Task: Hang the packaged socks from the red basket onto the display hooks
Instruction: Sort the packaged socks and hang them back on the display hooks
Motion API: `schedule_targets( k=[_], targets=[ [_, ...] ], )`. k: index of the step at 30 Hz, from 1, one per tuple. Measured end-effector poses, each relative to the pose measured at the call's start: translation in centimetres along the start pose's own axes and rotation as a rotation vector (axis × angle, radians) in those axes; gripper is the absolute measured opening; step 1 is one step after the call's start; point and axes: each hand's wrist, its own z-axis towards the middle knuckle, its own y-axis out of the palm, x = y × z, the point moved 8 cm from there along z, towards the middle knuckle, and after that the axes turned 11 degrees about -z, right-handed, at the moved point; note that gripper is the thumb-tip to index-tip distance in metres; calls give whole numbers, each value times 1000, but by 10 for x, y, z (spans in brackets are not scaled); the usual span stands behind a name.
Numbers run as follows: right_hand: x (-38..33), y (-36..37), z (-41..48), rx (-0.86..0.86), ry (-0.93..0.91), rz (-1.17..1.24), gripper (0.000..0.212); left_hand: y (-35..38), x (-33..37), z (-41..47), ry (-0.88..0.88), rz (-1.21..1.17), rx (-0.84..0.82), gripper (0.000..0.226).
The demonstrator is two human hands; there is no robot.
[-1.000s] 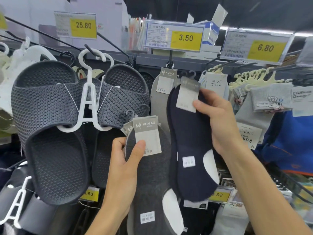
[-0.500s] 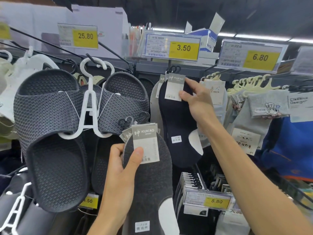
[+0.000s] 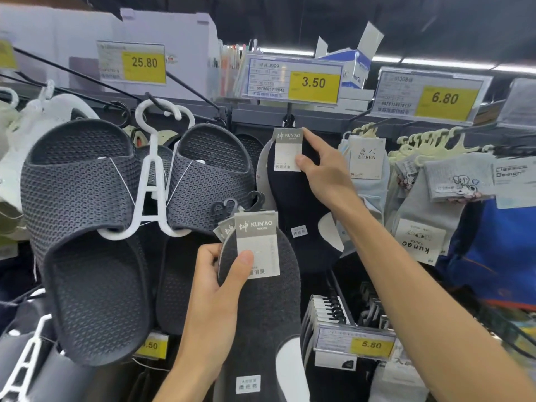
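The navy sock (image 3: 295, 204) hangs upright, card at 12 o'clock, toe at 6, its hanger at the hook (image 3: 288, 121) under the 3.50 tag (image 3: 293, 81); whether it sits fully on I cannot tell. The right hand (image 3: 322, 175) pinches its card, thumb on the front. The left hand (image 3: 214, 300) grips the grey socks (image 3: 261, 314), thumb on the card, hangers at 12 o'clock, toes cut off at 6. More cards peek out at 10 o'clock, count unclear.
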Motion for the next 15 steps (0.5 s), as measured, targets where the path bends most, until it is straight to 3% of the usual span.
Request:
schedule_targets(
  k=[9,12,15],
  targets=[
    [-8,-11,-34,4,-32,15,57,-1,0,3,2,-2,-4,37],
    [-20,-31,-66,79,-70,109,39,-1,-1,5,6,-17,-4,37],
    [-32,-33,-105,-60,-75,326,16,0,-1,6,18,-34,-2,35]
  ],
)
